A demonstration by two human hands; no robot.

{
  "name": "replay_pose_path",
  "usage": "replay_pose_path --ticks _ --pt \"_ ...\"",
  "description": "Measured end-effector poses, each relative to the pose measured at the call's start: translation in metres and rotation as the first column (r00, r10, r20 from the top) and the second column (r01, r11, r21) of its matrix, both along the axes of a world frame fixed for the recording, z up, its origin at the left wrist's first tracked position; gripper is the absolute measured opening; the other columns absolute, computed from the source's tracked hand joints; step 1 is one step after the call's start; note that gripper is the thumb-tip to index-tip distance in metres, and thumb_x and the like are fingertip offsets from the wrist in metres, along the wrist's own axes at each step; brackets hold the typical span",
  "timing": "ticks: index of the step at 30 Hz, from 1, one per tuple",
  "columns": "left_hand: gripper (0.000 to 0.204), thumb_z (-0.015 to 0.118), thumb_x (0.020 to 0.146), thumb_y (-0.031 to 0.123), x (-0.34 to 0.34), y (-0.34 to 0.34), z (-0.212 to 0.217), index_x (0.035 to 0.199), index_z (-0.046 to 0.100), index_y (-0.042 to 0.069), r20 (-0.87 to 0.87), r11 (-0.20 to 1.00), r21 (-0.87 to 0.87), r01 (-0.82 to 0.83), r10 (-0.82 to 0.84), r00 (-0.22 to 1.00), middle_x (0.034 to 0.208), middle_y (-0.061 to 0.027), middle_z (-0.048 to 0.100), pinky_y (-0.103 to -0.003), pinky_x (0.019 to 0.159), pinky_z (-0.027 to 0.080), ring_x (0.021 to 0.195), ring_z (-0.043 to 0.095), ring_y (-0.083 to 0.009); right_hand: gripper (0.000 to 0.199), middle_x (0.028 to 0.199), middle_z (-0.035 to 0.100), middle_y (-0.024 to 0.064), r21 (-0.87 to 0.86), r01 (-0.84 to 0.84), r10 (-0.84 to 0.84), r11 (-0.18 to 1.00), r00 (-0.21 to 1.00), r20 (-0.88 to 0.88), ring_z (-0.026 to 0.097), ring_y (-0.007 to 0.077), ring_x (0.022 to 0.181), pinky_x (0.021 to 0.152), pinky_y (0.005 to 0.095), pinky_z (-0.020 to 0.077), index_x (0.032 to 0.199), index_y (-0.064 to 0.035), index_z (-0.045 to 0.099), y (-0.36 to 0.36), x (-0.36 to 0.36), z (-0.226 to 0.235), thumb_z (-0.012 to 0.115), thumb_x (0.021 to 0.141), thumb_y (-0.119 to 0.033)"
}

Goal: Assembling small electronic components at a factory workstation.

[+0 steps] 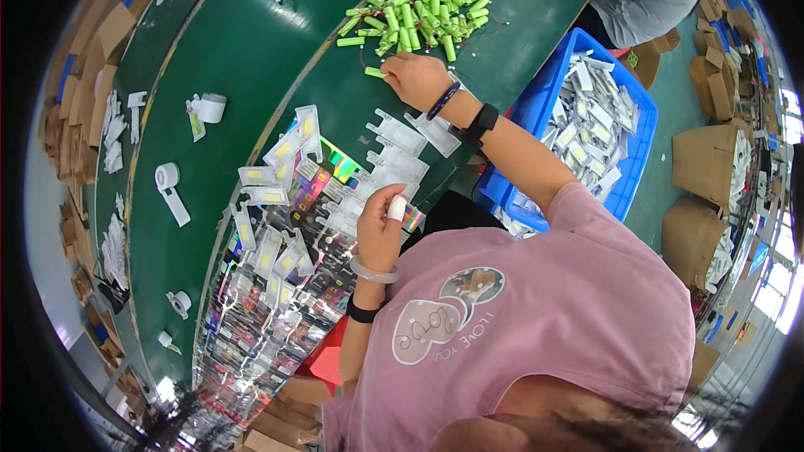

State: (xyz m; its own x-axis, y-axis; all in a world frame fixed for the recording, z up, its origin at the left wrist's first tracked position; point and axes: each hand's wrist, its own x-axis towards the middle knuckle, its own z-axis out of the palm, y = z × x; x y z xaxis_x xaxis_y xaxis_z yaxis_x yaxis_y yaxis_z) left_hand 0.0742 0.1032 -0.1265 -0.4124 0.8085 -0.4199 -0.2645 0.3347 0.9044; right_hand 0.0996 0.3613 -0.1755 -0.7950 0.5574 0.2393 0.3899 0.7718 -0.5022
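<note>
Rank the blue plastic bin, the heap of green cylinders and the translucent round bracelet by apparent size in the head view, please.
1. Blue plastic bin
2. Heap of green cylinders
3. Translucent round bracelet

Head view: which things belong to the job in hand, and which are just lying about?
In hand:
green cylinder at the right hand
pile of green cylinders
white casings near the left hand

Apparently just lying about:
white round-ended piece, left
cardboard boxes, right
</note>
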Motion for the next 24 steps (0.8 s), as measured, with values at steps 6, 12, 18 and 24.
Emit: replay_pose_path --ticks 6,12,18,24 --pt "0.027 0.047 0.091 0.002 -0.004 -0.006 0.001 0.117 0.056 0.004 -0.003 1.000 0.030 -0.006 0.006 1.000 0.098 -0.0046 0.060 -0.019 0.065 0.048 0.074 0.056 -0.0068 0.016 0.087 0.061 0.0098 0.200 0.012 -0.074 0.980 0.950 0.302 0.065 0.0290 0.073 0.058 0.0391 0.0518 0.091 -0.0096 0.062 -0.004 -0.034 -0.019 0.064 0.076 -0.015" --pt "0.028 0.045 0.091 0.001 -0.009 -0.013 0.000 0.117 0.056 0.005 -0.025 0.999 0.033 -0.031 0.032 0.999 0.098 -0.0054 0.060 -0.020 0.065 0.047 0.072 0.055 -0.0071 0.020 0.083 0.060 0.0011 -0.843 -0.221 0.167 0.491 0.973 -0.158 0.058 0.0119 0.066 0.058 0.0281 0.0489 0.100 -0.0057 0.064 -0.010 -0.015 0.035 0.068 0.082 -0.013" --pt "0.027 0.046 0.091 0.001 -0.013 -0.003 -0.001 0.116 0.056 0.003 -0.022 0.999 0.046 0.000 0.001 1.000 0.097 -0.0051 0.060 -0.019 0.063 0.046 0.072 0.054 -0.0068 0.022 0.109 0.053 0.0042 -0.842 -0.420 0.149 0.339 0.907 -0.393 0.055 0.0102 0.092 0.074 0.0243 0.0459 0.101 -0.0053 0.066 -0.024 0.030 0.037 0.071 0.080 -0.007" --pt "0.026 0.045 0.092 0.001 -0.014 0.005 0.002 0.116 0.056 0.003 0.001 0.999 0.011 0.038 -0.038 0.999 0.097 -0.0047 0.060 -0.017 0.058 0.043 0.070 0.052 -0.0055 0.022 0.113 0.059 0.0060 -0.874 -0.332 -0.024 0.353 0.931 -0.364 0.056 0.0111 0.095 0.083 0.0245 0.0453 0.099 -0.0045 0.067 -0.030 0.078 0.045 0.072 0.078 -0.006"
